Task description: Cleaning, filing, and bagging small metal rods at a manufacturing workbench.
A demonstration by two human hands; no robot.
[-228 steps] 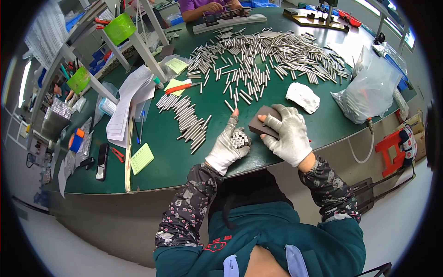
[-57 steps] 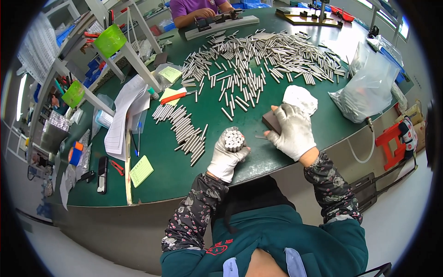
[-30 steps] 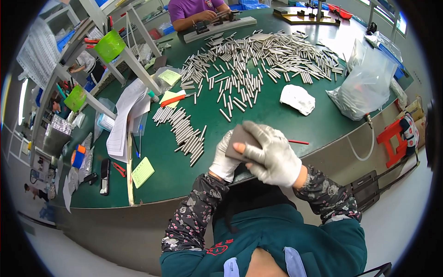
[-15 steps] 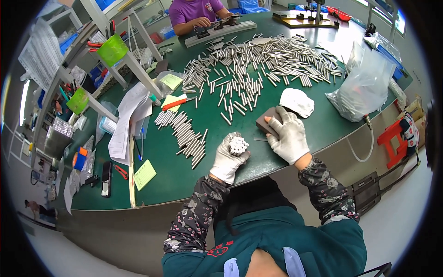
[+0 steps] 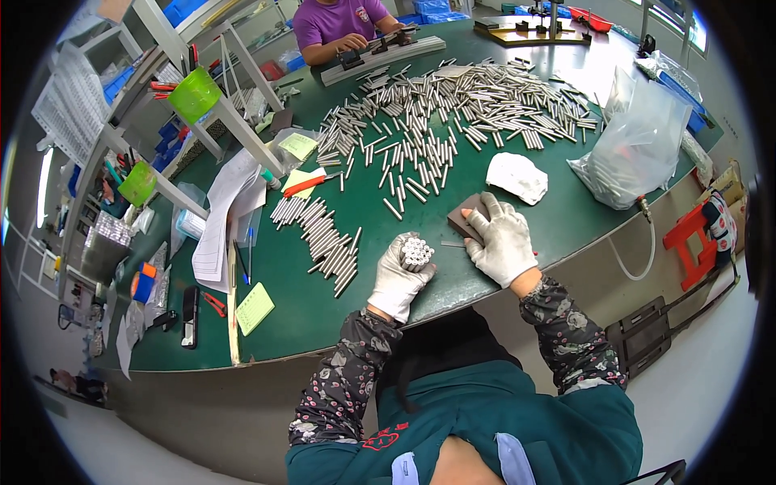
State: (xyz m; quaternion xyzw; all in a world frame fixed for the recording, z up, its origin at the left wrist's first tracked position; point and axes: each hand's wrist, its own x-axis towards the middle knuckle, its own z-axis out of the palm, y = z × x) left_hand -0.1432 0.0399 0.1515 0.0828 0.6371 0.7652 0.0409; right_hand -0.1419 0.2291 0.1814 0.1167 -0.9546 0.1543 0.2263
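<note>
My left hand (image 5: 396,283), in a white glove with bare fingertips, is closed around an upright bundle of short metal rods (image 5: 416,253), their round ends facing up. To its right, my right hand (image 5: 503,246), gloved the same way, has its fingers over a brown rectangular block (image 5: 462,215) on the green table (image 5: 364,323). Part of the block is hidden beneath the fingers. A thin flat strip (image 5: 453,243) lies between the two hands. Left of my left hand, several loose rods (image 5: 327,242) lie in a slanting row.
A large pile of metal rods (image 5: 420,121) spreads across the table. Beyond my right hand are a crumpled white cloth (image 5: 517,178) and a clear plastic bag (image 5: 630,153). An orange-handled tool (image 5: 305,185), papers (image 5: 226,214) and a green notepad (image 5: 255,308) lie left. A co-worker (image 5: 339,28) sits opposite.
The whole view has shifted slightly. Both hands keep nearly the same place, the left around the rods and the right on the brown block.
</note>
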